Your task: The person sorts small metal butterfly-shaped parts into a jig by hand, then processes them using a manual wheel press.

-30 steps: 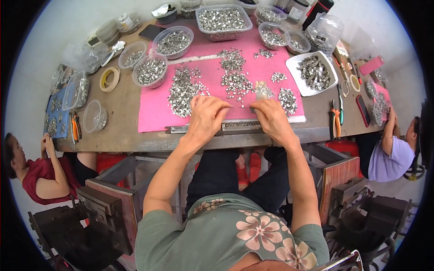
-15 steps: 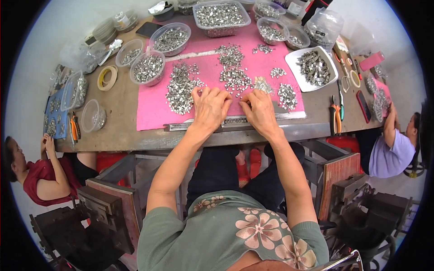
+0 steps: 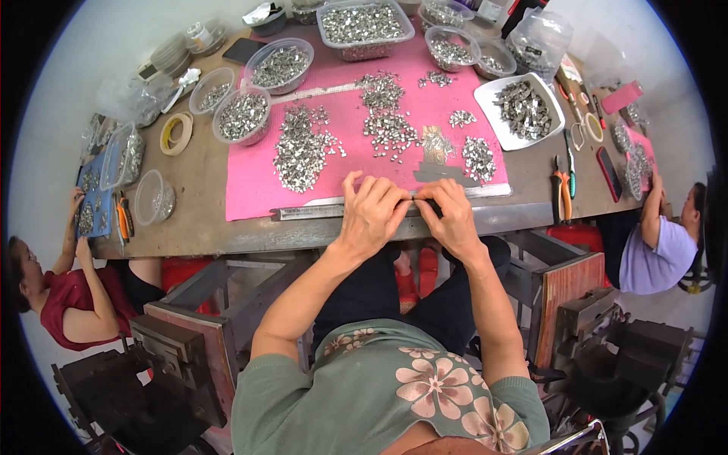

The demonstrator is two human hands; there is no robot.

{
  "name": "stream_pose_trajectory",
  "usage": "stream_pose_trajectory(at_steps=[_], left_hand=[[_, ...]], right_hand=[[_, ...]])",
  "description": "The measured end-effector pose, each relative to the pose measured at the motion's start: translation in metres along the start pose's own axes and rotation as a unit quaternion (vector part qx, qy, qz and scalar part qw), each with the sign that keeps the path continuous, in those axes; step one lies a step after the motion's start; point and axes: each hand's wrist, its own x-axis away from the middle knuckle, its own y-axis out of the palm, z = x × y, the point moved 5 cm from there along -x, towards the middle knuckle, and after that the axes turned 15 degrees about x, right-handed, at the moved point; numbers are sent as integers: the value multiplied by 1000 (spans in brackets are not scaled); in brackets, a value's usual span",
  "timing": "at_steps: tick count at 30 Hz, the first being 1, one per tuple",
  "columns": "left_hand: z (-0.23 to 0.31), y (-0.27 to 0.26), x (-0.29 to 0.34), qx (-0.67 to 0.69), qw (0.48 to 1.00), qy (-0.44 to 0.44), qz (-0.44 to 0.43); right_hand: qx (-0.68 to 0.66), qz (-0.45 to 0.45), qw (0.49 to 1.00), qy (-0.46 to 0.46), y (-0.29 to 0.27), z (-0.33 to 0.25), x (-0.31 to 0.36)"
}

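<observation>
My left hand (image 3: 373,214) and my right hand (image 3: 449,214) meet over a long metal rail (image 3: 311,211) along the table's front edge. Both hands are closed in a pinch, fingertips almost touching; whatever small thing is between them is too hidden to name. Beyond them on the pink mat (image 3: 249,182) lie loose silvery metal pieces: a large heap (image 3: 299,158) on the left, a scattered heap (image 3: 389,130) in the middle and a smaller one (image 3: 478,161) on the right. Flat grey strips (image 3: 447,173) and a patch of thin pale pins (image 3: 435,142) lie just past my right hand.
A white tray (image 3: 485,98) of darker metal parts stands at right, with orange-handled pliers (image 3: 561,196) nearer the edge. Several plastic tubs of metal pieces, including a big rectangular tub (image 3: 356,53), line the back. A tape roll (image 3: 176,133) lies left. Co-workers sit at both sides.
Both hands have drawn back from the heaps toward the table edge and come together over the rail. The grey strips are now uncovered. The left co-worker's hands have moved apart.
</observation>
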Motion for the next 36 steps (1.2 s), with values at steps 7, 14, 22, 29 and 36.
stream_pose_trajectory(at_steps=[7,14,22,29,36], left_hand=[[-10,-16,-8,-43,998,-33,32],[-56,-19,-38,-100,992,-58,41],[-61,-19,-40,-95,993,-59,24],[-38,-25,-30,-53,998,-36,23],[-16,-17,-16,7,998,-57,-9]], right_hand=[[-11,-24,1000,-6,2,8,-8],[35,-4,999,39,37,18,-49],[84,-23,995,40,34,20,-52],[3,-4,998,66,-2,22,-20],[6,-8,995,97,10,32,-26]])
